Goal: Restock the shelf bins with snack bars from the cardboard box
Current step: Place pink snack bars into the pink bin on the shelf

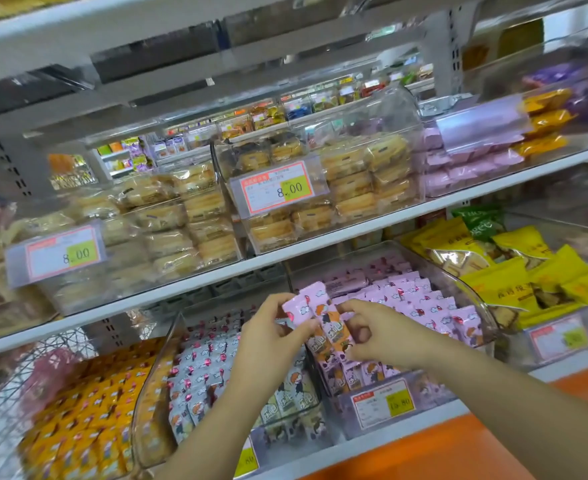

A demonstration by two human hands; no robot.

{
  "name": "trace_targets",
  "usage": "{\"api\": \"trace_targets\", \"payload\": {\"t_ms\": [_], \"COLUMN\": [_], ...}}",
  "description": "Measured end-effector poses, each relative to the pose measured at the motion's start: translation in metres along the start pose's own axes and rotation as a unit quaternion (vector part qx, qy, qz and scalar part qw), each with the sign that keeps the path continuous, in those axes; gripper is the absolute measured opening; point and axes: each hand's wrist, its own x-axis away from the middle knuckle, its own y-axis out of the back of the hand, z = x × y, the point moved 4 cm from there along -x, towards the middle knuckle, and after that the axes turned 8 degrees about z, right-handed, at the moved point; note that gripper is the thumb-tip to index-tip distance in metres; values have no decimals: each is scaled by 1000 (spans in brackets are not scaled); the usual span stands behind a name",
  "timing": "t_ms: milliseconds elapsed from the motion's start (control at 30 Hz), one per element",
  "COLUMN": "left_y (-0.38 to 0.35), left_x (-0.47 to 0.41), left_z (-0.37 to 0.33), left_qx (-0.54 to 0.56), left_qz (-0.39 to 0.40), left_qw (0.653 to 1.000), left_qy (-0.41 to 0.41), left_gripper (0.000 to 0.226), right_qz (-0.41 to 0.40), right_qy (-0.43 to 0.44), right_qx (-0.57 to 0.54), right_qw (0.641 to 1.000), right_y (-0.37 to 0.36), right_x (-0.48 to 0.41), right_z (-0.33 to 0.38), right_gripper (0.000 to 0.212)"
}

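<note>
Both hands are raised in front of the lowest shelf, holding a small bunch of pink-wrapped snack bars between them. My left hand pinches the bars from the left; my right hand grips them from the right with curled fingers. They hover over the front of a clear bin filled with rows of the same pink bars. To its left stands a clear bin of white-wrapped bars. The cardboard box is out of view.
An orange-wrapped bar bin sits at the far left, yellow snack bags at the right. The shelf above holds clear boxes of wrapped pastries with price tags. An orange shelf edge runs below.
</note>
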Motion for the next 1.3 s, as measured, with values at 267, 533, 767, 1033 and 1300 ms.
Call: {"api": "trace_targets", "payload": {"t_ms": [267, 533, 767, 1033, 1300], "left_y": [-17, -15, -13, -20, -48], "left_x": [-11, -6, -4, -5, -13], "left_z": [8, 12, 6, 4, 22], "left_qx": [-134, -161, -136, -147, -289], "left_qz": [78, 47, 31, 62, 140], "left_qw": [988, 986, 990, 986, 946], "left_qy": [20, 16, -33, -50, -43], "left_gripper": [40, 42, 34, 32, 34], "right_qz": [-45, -41, -34, -33, -16], "right_qy": [-18, 2, -8, 2, 13], "right_qx": [14, -9, -29, 54, 234], "right_qw": [999, 999, 999, 998, 972], "right_y": [5, 6, 10, 1, -7], "right_x": [-3, -4, -8, -7, -10], "right_z": [-8, -8, -22, -11, -17], "right_gripper": [60, 53, 55, 79, 9]}}
